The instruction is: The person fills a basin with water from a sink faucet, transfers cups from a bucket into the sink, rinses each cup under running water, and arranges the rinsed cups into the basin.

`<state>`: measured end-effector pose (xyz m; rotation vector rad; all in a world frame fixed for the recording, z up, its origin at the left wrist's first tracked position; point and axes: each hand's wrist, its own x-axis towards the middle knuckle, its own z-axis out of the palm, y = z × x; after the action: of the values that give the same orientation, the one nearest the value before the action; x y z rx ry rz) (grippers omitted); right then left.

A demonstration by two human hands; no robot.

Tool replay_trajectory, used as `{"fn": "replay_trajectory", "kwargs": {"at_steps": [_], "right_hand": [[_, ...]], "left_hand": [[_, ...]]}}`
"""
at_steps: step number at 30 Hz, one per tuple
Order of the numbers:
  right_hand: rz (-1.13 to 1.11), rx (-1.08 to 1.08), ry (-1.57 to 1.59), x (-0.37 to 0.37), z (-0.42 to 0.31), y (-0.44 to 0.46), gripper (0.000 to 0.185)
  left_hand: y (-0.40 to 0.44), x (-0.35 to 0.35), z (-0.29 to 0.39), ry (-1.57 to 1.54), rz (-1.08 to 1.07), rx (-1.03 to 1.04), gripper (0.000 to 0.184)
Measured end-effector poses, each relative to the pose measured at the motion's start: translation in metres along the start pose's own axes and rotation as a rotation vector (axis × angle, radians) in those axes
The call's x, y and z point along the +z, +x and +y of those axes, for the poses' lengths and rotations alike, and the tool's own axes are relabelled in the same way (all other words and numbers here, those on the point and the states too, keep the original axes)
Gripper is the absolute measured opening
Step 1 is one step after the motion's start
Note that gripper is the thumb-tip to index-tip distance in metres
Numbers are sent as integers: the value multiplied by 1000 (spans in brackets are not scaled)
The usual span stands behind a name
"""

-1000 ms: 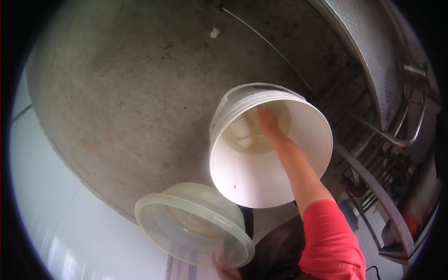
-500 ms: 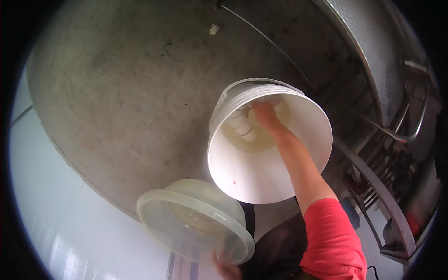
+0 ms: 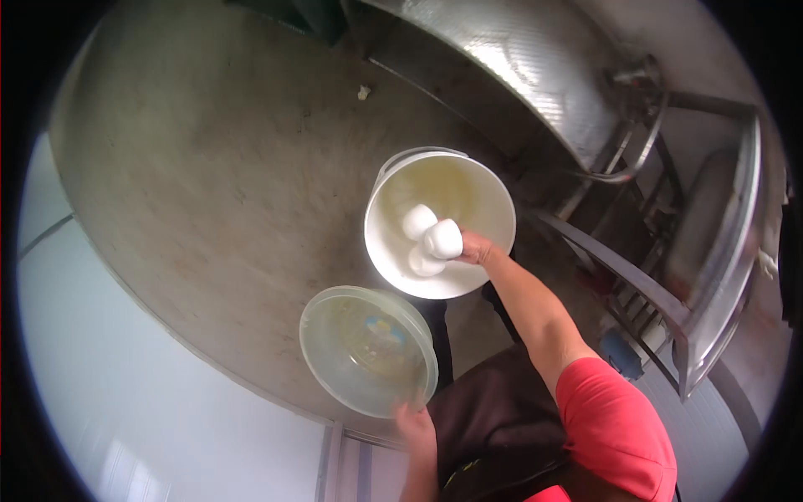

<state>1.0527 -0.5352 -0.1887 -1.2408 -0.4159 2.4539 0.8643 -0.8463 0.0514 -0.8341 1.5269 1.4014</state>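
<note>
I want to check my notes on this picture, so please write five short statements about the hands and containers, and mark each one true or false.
1. The right hand holds at least one of the white pieces. True.
2. The left hand is inside the bucket. False: it is at the rim of the basin.
3. The right arm's sleeve is red. True.
4. The basin is full of white pieces. False: none shows in it.
5. The bucket is white. True.
</note>
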Motion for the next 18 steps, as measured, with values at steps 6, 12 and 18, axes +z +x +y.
{"fn": "replay_trajectory", "kwargs": {"at_steps": [6, 12, 18], "right_hand": [[-267, -197, 344, 133, -91, -115, 43], [-271, -587, 556, 172, -192, -308, 39], [182, -918, 364, 67, -278, -518, 45]], "left_hand": [[-12, -9, 8, -82, 13, -59, 42], [-36, -13, 28, -104, 10, -109, 50], [-70, 1, 29, 63, -11, -33, 54]]}}
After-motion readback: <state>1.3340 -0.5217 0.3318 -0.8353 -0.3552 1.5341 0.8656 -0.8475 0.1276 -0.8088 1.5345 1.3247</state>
